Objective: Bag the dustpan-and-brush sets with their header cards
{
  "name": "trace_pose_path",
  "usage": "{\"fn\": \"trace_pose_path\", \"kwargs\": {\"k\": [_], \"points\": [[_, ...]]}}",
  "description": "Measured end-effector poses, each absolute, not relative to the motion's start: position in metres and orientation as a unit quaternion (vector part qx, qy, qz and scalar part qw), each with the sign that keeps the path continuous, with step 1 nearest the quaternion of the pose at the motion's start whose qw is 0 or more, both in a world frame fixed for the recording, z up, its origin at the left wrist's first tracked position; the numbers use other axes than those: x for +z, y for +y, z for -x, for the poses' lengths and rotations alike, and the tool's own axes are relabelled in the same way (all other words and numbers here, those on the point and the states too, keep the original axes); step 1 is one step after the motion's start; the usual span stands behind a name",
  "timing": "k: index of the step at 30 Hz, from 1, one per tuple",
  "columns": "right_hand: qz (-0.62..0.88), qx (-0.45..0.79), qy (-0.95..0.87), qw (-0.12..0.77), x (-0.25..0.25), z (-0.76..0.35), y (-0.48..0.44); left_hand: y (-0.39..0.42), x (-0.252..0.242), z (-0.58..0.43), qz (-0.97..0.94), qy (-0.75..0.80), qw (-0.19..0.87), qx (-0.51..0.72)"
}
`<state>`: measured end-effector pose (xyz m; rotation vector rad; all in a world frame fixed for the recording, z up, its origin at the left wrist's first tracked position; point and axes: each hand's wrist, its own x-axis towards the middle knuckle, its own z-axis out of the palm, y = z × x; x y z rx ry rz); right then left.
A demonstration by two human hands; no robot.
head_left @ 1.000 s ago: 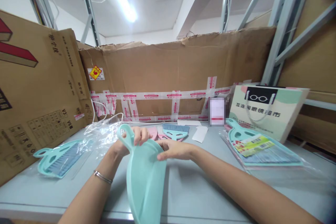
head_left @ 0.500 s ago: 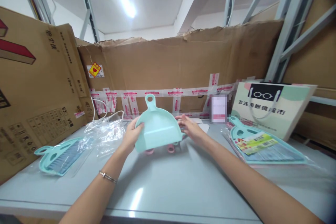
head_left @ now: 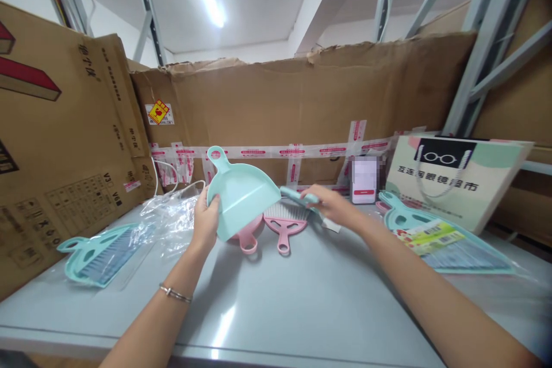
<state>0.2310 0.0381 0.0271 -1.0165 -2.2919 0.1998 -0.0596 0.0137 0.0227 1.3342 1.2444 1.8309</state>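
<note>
My left hand grips a mint-green dustpan by its left edge, thumb on the inner face. The pan is tilted above the table, with its ring handle up. My right hand is closed around a mint-green hand brush, seen nearly edge-on at the pan's right corner; whether the two touch is unclear. Lying behind and below them are a pink hand brush with pale bristles and a pink dustpan, which the mint pan partly covers.
A bagged mint dustpan set lies at left beside crumpled clear plastic. Another packaged set lies at right, in front of a paper bag. A phone leans at the back. Cardboard boxes enclose the grey table.
The mint dustpan has shifted left and tilted in my left hand. My right hand has moved right with the mint brush, away from the pan. More of the pink brush and dustpan now shows.
</note>
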Motion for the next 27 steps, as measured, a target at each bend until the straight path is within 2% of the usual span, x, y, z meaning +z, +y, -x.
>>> {"fn": "trace_pose_path", "kwargs": {"k": [3, 7, 9, 13, 15, 21, 25, 27], "points": [[0.416, 0.177, -0.734, 0.507, 0.061, -0.269, 0.020, 0.010, 0.022, 0.053, -0.541, 0.461, 0.226, 0.666], [0.379, 0.259, -0.638, 0.619, 0.086, -0.303, -0.008, 0.005, 0.019, 0.041, -0.601, 0.442, 0.211, 0.632], [0.339, 0.305, -0.650, 0.608, 0.089, -0.301, -0.019, 0.003, 0.017, 0.035, -0.617, 0.436, 0.237, 0.611], [0.341, 0.364, -0.750, 0.434, 0.089, -0.256, -0.032, -0.001, 0.011, 0.022, -0.616, 0.427, 0.332, 0.572], [0.366, 0.372, -0.759, 0.390, 0.087, -0.226, -0.034, -0.004, 0.008, 0.015, -0.621, 0.409, 0.377, 0.553], [0.430, 0.292, -0.738, 0.432, 0.076, -0.189, -0.023, -0.014, 0.009, 0.002, -0.615, 0.367, 0.471, 0.515], [0.448, 0.255, -0.746, 0.421, 0.067, -0.191, -0.014, -0.017, 0.008, 0.001, -0.632, 0.371, 0.471, 0.491], [0.454, 0.221, -0.738, 0.448, 0.060, -0.188, -0.011, -0.019, 0.008, 0.000, -0.654, 0.364, 0.462, 0.475]]}}
